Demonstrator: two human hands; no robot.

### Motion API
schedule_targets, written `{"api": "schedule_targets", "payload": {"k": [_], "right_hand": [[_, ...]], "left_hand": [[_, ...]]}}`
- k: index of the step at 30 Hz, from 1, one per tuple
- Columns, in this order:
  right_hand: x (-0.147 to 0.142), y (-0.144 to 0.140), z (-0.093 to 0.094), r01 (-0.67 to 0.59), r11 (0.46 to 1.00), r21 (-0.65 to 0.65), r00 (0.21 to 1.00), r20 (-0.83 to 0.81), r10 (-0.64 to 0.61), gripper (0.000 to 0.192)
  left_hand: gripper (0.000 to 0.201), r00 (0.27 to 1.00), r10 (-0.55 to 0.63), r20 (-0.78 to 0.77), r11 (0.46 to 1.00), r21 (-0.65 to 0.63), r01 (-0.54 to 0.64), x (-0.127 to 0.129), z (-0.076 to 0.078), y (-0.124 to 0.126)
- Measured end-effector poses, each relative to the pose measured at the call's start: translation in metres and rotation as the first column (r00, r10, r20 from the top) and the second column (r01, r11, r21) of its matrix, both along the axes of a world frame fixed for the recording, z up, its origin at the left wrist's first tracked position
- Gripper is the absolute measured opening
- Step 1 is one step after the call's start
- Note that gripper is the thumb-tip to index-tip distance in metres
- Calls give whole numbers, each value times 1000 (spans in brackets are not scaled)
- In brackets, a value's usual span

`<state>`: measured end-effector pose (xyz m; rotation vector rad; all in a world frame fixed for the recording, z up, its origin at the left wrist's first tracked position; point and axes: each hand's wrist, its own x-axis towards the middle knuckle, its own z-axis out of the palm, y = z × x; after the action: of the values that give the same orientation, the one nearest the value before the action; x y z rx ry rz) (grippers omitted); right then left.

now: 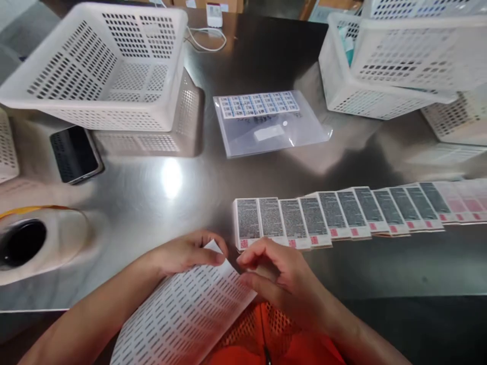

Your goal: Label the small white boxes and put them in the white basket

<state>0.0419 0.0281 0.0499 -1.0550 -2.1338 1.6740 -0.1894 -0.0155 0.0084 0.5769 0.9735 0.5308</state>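
Observation:
My left hand [186,252] pinches the top corner of a white sheet of small printed labels [182,317] that lies over the table's near edge. My right hand [279,276] hovers beside that corner with thumb and forefinger close together; whether a label is between them I cannot tell. Just beyond my hands, a row of several small boxes [342,213] with printed text panels and red marks runs to the right across the steel table [171,192].
A white perforated basket [99,66] stands at the back left, and more baskets [384,61] at the back right. A clear plastic folder holding a label sheet [266,121] lies in the middle. At the left lie a dark phone [74,154] and a tape roll [30,243]. An orange mesh item [266,334] sits below.

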Motion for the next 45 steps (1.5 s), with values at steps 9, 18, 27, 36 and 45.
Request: {"api": "schedule_targets", "payload": {"k": [9,18,27,36,45], "right_hand": [[-13,-6,-15,-27,949,314,965,-239,106,29],[-9,-8,-13,-12,860,510,983,-151,103,25],[-5,-17,-22,58,885,461,995,-102,-12,12],[4,-19,-5,96,861,499,984,-179,-5,29],[-5,14,-8,455,890,-25,888,83,-452,18]], "left_hand": [[24,994,-92,55,996,-5,92,3,-5,-5],[19,994,-61,90,997,-36,65,6,-5,-5],[25,992,-20,129,996,-83,31,3,-4,-8],[29,997,14,78,996,-86,-7,4,0,-5],[21,999,-18,-28,999,-44,17,10,3,-5]]}}
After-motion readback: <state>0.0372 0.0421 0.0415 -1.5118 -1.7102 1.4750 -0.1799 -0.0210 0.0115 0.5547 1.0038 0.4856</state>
